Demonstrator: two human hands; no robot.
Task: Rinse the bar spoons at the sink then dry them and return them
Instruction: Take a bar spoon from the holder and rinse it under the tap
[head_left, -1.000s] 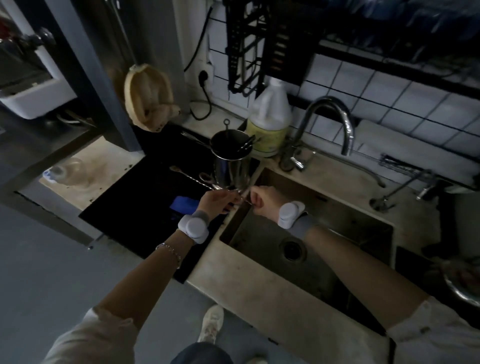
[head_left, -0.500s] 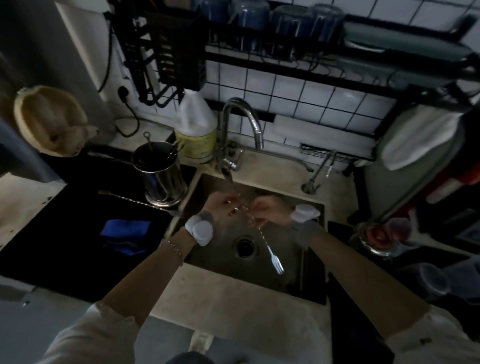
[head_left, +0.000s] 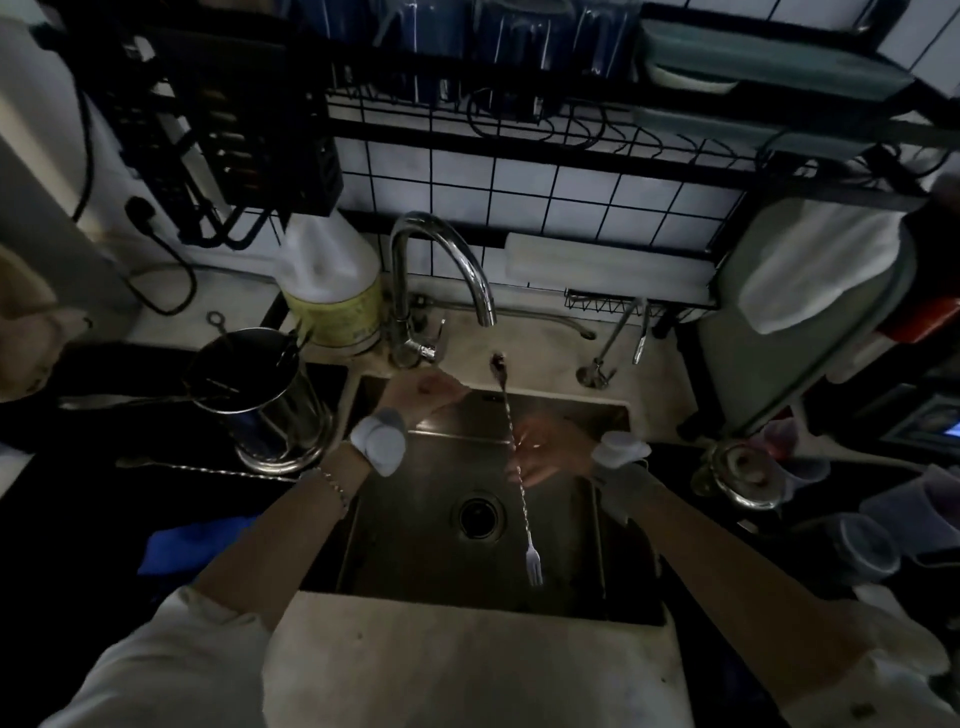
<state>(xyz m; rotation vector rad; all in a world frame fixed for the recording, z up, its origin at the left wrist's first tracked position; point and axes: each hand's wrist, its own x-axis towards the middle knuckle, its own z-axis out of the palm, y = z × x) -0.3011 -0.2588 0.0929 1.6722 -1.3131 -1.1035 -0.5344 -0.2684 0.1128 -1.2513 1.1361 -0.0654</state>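
A long twisted bar spoon (head_left: 511, 436) with a fork end stands tilted over the steel sink (head_left: 410, 519). Its bowl sits just under the spout of the chrome faucet (head_left: 441, 260), and the fork end points toward me. My right hand (head_left: 545, 452) grips the stem at its middle. My left hand (head_left: 421, 389) reaches toward the faucet's lever (head_left: 423, 351), fingers loosely curled, with nothing in it. A second bar spoon (head_left: 208, 470) lies on the dark counter left of the sink. A steel canister (head_left: 260, 395) holding more tools stands beside it.
A soap jug (head_left: 332, 291) stands behind the canister. A blue cloth (head_left: 192, 540) lies on the left counter. Cups and a metal strainer (head_left: 743, 478) crowd the right side. A wire rack (head_left: 519, 114) of glasses hangs overhead. A pale counter edge (head_left: 467, 654) runs along the sink's front.
The view swung right to centre on the sink. My right hand carried the spoon up under the spout, and my left hand let go of it and moved to the faucet lever.
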